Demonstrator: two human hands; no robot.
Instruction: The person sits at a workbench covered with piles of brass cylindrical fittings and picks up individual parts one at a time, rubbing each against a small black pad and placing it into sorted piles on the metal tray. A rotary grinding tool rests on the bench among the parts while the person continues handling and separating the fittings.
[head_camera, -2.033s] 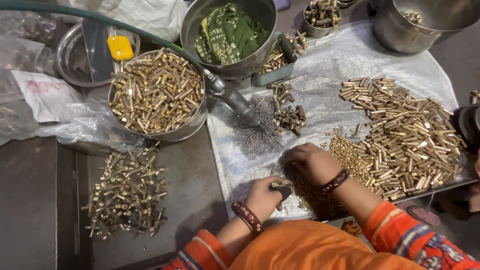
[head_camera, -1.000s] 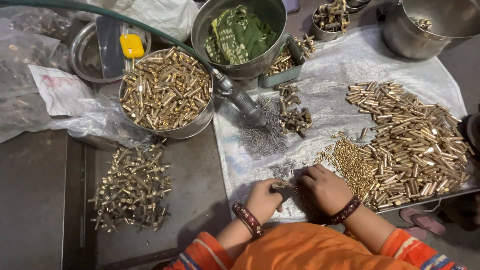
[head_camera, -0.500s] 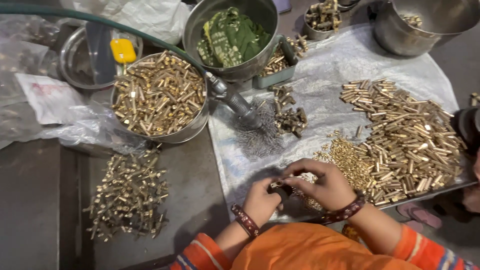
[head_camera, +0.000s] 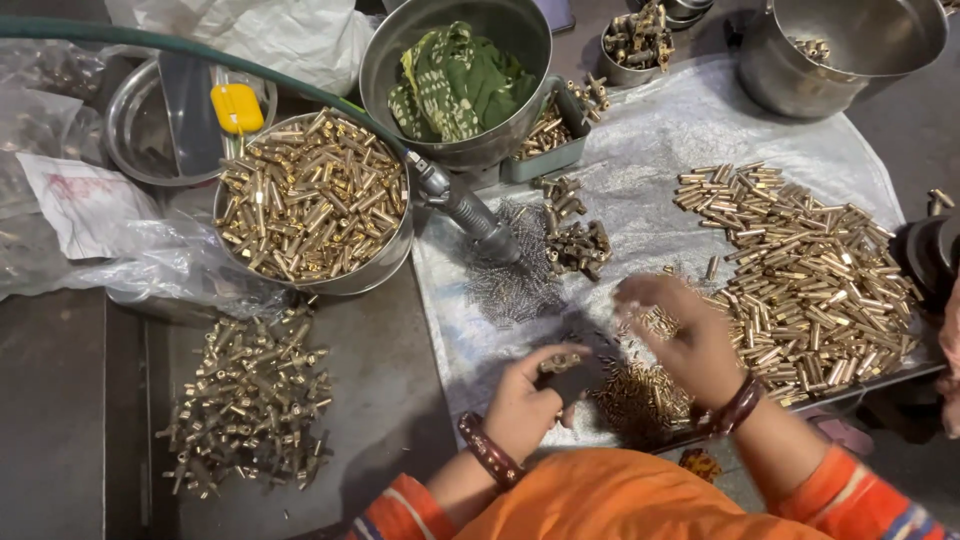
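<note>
my left hand (head_camera: 525, 405) keeps its grip pinched on a small brass fitting (head_camera: 560, 362) above the crinkled clear plastic sheet (head_camera: 650, 130), while my right hand (head_camera: 690, 340), fingers loose, has lifted off the small brass pins (head_camera: 640, 395).

Left hand (head_camera: 528, 400) sits low in the frame's centre, fingers curled in a closed grip; right hand (head_camera: 690, 345) hovers to its right, blurred, fingers spread loosely downward; both wrists wear bangles.

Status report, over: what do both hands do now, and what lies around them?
Left hand grips a small brass part. Right hand open, blurred, over the small brass pieces. Big pile of brass tubes to its right, wire springs ahead.
</note>
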